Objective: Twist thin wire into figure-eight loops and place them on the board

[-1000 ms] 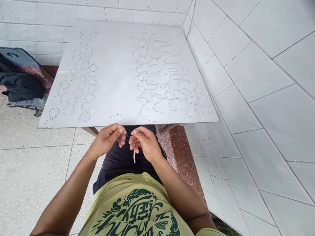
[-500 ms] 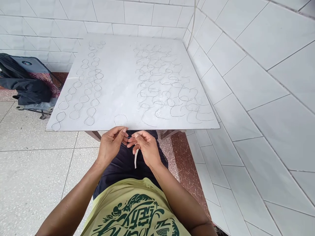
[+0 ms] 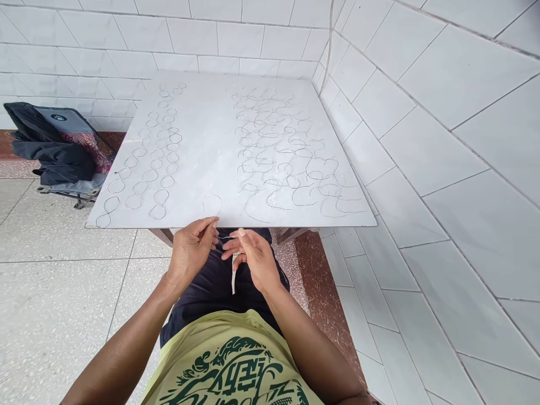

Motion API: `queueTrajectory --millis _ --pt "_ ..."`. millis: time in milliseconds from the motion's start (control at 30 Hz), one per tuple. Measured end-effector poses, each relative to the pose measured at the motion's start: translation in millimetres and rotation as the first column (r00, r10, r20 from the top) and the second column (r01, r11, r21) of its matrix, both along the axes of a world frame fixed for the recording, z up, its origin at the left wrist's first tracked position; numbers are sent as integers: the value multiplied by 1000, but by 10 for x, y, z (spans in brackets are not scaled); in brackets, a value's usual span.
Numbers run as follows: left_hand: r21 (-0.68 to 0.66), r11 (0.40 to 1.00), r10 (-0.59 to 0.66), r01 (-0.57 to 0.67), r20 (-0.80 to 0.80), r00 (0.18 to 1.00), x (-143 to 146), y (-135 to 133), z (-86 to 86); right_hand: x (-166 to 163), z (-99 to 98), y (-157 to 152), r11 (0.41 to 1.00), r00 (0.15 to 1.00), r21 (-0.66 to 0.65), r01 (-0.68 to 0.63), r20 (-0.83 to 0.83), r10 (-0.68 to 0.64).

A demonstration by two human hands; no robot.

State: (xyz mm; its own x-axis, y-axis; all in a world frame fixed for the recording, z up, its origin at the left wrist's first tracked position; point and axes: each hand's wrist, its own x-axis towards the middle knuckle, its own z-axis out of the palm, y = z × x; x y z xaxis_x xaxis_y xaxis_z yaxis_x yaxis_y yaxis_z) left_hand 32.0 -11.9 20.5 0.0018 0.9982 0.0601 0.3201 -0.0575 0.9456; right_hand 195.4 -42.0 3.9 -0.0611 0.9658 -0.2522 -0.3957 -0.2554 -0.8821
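Just off the table's front edge, my left hand point(image 3: 196, 241) pinches a thin wire point(image 3: 212, 196) whose curved part rises above the fingers over the white tabletop. A short stretch of the wire runs across to my right hand point(image 3: 252, 253), where thumb and forefinger are closed on it and the other fingers are loosely spread. Figure-eight wire loops point(image 3: 161, 203) lie in columns on the left of the white table point(image 3: 201, 129). Loose S-shaped curved wires point(image 3: 282, 149) lie in rows on its right side.
A folding chair point(image 3: 80, 163) with dark cloth point(image 3: 59, 154) on it stands left of the table. White tiled walls point(image 3: 442, 146) bound the table behind and on the right. A pale strip point(image 3: 233, 278) hangs below my right hand in front of dark trousers.
My right hand has shifted slightly right and its fingers have spread a little, widening the gap between the hands. The view has tilted slightly, and the left hand keeps its pinch.
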Motion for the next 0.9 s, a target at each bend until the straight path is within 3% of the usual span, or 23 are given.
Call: queueTrajectory --millis 67,200,400,500,633,700,900 --pt "49 999 24 -20 -95 995 -27 64 83 85 -36 -65 1000 1000 2 -8 -2 8" --pt "270 962 70 28 -346 936 -73 338 319 246 -244 -207 998 998 -40 -53 28 54" --pt "455 870 120 189 -568 814 -45 1089 591 412 -905 -321 991 962 -128 -32 265 65" --pt "429 880 102 202 -588 803 -6 1500 659 502 -1288 -342 993 891 -116 -3 451 55" --pt "212 976 55 52 -473 879 47 2066 731 604 -1647 -347 988 803 -140 59 595 36" --pt "116 993 60 -11 -424 904 76 2398 772 633 -1744 -327 977 815 -183 109 579 17" --pt "84 993 110 -83 -405 907 195 3574 836 680 -1865 -117 919 912 -337 202 408 -51"
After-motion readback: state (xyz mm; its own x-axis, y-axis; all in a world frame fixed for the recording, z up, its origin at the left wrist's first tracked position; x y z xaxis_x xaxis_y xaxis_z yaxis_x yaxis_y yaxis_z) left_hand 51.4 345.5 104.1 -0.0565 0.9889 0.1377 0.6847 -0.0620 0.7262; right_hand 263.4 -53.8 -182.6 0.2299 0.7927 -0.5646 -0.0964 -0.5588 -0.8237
